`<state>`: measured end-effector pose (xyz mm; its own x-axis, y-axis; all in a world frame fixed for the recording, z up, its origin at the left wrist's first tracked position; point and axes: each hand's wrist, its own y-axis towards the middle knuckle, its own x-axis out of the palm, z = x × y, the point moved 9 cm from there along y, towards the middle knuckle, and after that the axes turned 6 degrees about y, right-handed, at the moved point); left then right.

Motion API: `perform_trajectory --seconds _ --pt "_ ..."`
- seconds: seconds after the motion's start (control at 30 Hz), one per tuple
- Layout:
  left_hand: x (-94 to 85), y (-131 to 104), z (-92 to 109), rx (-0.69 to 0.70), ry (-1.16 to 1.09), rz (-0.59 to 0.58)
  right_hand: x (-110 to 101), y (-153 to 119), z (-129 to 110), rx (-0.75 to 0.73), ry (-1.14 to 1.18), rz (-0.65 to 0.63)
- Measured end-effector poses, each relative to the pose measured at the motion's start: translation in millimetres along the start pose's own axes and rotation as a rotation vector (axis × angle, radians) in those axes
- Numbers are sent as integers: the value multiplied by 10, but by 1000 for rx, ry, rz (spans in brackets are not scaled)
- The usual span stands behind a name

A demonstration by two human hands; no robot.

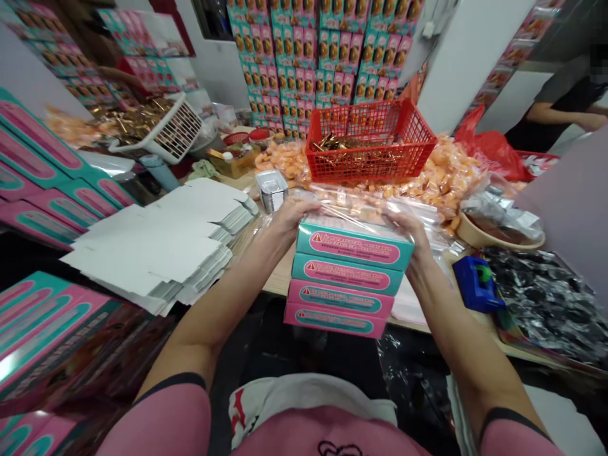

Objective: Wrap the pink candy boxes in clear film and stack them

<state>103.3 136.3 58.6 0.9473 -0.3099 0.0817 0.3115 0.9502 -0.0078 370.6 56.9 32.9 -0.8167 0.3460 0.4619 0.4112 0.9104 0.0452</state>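
Observation:
A stack of several teal and pink boxes [344,285] sits in front of me at the table's near edge, inside a clear plastic bag [354,214]. My left hand [295,214] is closed on the bag at the stack's far left corner. At the far right corner my right hand [409,229] grips the bag too, its fingers bent over the plastic. The box ends facing me carry printed labels with warning triangles. Just beyond my left hand stands a pile of small foil-like trays [272,189].
Flat white cardboard blanks [156,244] lie at left, beside stacked boxes [52,171]. Behind are a red basket [370,168] of gold-coloured pieces and bagged orange items [446,171]. A blue tape dispenser [475,285] and black wrapped items [546,297] are at right. Another person [555,107] stands far right.

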Motion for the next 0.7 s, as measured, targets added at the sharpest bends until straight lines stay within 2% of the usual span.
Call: perform_trajectory --seconds 0.07,0.1,0.17,0.27,0.37,0.57,0.7 --pt "14 7 227 166 0 23 77 17 -150 -62 0 -1" --pt "20 3 275 227 -5 30 111 25 -185 -91 -11 -10" --pt "14 -1 231 284 -26 39 132 44 -142 -111 -34 -15" --pt "-27 31 -12 264 -49 31 73 95 48 -109 -80 -12" --pt "-51 122 -155 247 -13 -3 24 181 138 -151 -146 -56" --pt "-9 404 -214 145 43 -49 57 361 91 -162 -217 -170" --pt "31 472 -263 74 80 -77 111 395 51 -175 -269 -216"
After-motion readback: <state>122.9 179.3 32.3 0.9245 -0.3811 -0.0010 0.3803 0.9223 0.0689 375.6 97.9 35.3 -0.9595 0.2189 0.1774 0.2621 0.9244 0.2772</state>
